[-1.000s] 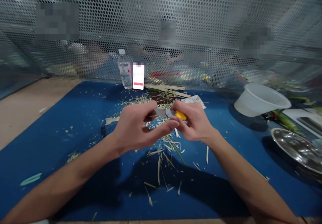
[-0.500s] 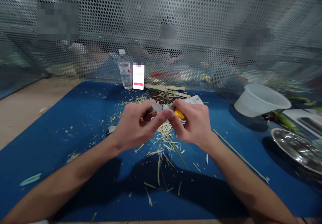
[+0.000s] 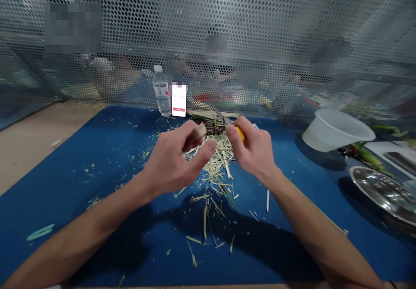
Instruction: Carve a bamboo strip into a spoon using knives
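My right hand (image 3: 253, 146) is closed around the yellow handle of a small knife (image 3: 240, 133), whose thin blade points up and to the left. Between the curled fingers of my left hand (image 3: 177, 157) sits a pale, flat-ended piece (image 3: 200, 130), mostly hidden by the fingers; its kind is unclear. The left thumb is lifted away from that piece. A gap separates the knife from the left hand. Below and beyond both hands lies a heap of thin pale plant shavings (image 3: 212, 167), with a dark brown block (image 3: 214, 128) partly under it.
A water bottle (image 3: 161, 92) and a lit phone (image 3: 179, 102) stand at the back against a perforated metal screen (image 3: 260, 11). On the right are a translucent white tub (image 3: 338, 131) and a shiny metal bowl (image 3: 383, 193). A teal loop (image 3: 40, 232) lies on the blue mat (image 3: 113, 137) at left.
The knife has moved away from the left hand, and its blade has swung from pointing left to pointing up and left. The left thumb has parted from the right hand.
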`<act>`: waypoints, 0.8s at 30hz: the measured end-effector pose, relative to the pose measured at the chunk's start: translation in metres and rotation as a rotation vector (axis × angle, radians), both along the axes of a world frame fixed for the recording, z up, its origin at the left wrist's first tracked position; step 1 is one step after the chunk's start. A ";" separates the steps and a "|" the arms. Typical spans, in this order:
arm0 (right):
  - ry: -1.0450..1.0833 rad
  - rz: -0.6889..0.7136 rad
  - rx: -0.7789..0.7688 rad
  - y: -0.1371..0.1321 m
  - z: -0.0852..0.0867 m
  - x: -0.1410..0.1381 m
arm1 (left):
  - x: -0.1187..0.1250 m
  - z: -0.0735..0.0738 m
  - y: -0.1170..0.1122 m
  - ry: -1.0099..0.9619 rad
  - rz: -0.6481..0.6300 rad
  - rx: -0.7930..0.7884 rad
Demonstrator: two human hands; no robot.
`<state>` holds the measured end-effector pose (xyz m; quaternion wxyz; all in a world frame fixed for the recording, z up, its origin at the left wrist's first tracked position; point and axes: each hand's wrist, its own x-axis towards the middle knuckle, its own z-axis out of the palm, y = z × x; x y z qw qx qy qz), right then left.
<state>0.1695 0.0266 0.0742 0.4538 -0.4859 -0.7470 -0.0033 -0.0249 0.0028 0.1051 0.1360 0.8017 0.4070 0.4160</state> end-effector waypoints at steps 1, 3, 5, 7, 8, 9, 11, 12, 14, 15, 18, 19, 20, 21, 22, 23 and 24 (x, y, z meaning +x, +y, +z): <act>0.041 0.029 -0.029 0.000 0.000 0.001 | 0.000 0.001 0.001 0.040 0.006 0.006; 0.103 0.073 -0.071 0.000 0.001 0.001 | -0.001 0.001 0.002 0.068 0.025 0.012; 0.155 0.111 -0.111 0.001 0.002 0.002 | -0.001 0.000 0.003 0.040 0.056 0.022; 0.208 0.168 -0.164 0.002 0.002 0.002 | -0.002 0.000 0.003 0.030 0.076 0.035; 0.235 0.207 -0.194 0.002 0.001 0.002 | -0.002 0.000 0.003 0.038 0.078 0.041; 0.258 0.252 -0.223 0.003 0.001 0.002 | -0.002 0.000 0.003 0.053 0.076 0.048; 0.285 0.341 -0.270 0.005 -0.001 0.003 | -0.003 0.000 0.003 0.082 0.071 0.061; 0.285 0.378 -0.283 0.006 -0.003 0.004 | -0.003 0.000 0.003 0.092 0.069 0.067; 0.273 0.432 -0.298 0.008 -0.007 0.005 | -0.003 0.000 0.003 0.111 0.059 0.074; 0.265 0.450 -0.304 0.009 -0.008 0.007 | -0.003 0.001 0.003 0.122 0.049 0.076; 0.227 0.482 -0.316 0.013 -0.013 0.011 | -0.004 0.002 0.003 0.167 0.007 0.063; 0.209 0.484 -0.314 0.014 -0.013 0.013 | -0.004 0.003 0.002 0.183 -0.005 0.050; 0.189 0.484 -0.307 0.015 -0.014 0.014 | -0.004 0.004 0.002 0.197 -0.014 0.037; 0.171 0.484 -0.300 0.016 -0.014 0.015 | -0.004 0.004 0.002 0.207 -0.020 0.024; 0.155 0.483 -0.292 0.016 -0.014 0.016 | -0.004 0.004 0.002 0.213 -0.024 0.014; 0.139 0.483 -0.285 0.016 -0.014 0.017 | -0.004 0.004 0.002 0.220 -0.027 0.007; 0.123 0.484 -0.277 0.016 -0.014 0.017 | -0.004 0.004 0.002 0.227 -0.032 0.006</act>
